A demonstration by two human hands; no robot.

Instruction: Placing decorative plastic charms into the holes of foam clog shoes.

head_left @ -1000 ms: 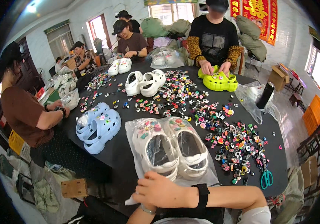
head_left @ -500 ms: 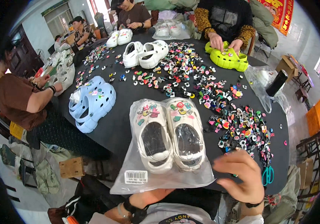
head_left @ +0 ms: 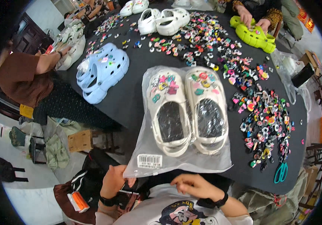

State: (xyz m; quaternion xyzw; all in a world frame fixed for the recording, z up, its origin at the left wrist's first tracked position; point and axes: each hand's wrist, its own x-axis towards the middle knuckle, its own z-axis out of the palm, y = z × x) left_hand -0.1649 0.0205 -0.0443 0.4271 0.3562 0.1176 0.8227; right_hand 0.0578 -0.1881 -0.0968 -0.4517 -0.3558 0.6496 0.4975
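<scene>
The left hand (head_left: 113, 180) pinches the near left corner of a clear plastic bag (head_left: 146, 150), fingers closed on the film just beside one white barcode label (head_left: 149, 160). The right hand (head_left: 191, 184) lies at the bag's near edge with fingers curled loosely; whether it grips the film cannot be told. Each wrist carries one dark band.

Just beyond both hands, inside the bag, lie two cream clogs (head_left: 187, 112), side by side with toes pointing away, each toe studded with several coloured charms. The bag rests on a black table (head_left: 131, 101), its near edge hanging over the table's rim toward the hands.

Beyond and to the right of the right hand a loose scatter of small coloured charms (head_left: 266, 120), too many to count, spreads across the table. One pair of teal scissors (head_left: 280, 172) lies to the right of the right hand, near the table's edge.

Well beyond the left hand, to its left, sit two pale blue clogs (head_left: 103, 71), touching. Farther off stand two white clogs (head_left: 163, 20). At the far right, another person's two hands rest on two lime green clogs (head_left: 254, 35). At the left, a person in a brown sleeve (head_left: 20, 77) reaches toward more pale shoes
</scene>
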